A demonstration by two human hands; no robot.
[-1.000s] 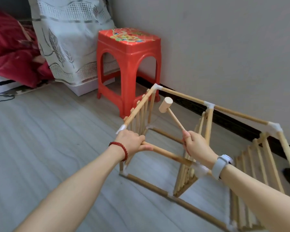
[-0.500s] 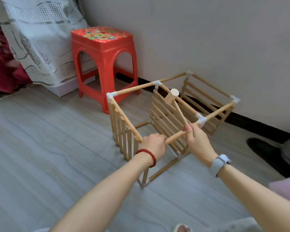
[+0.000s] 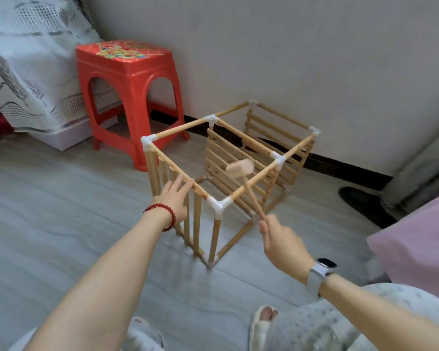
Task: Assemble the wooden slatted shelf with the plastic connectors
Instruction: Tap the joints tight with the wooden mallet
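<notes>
Shelf frame (image 3: 228,173) stands on floor (image 3: 48,224) at centre; stool (image 3: 129,97) at ten o'clock behind it; wall (image 3: 314,59) at twelve.

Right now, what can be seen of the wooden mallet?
The wooden mallet is pale, unfinished-looking wood: a short cylindrical head on a thin round handle. The right hand grips the handle's lower end, so the handle slants up and left, with the head blurred above the open top of the shelf frame, near its front right rail. Whether the head touches that rail cannot be told. The left hand does not touch it.
</notes>
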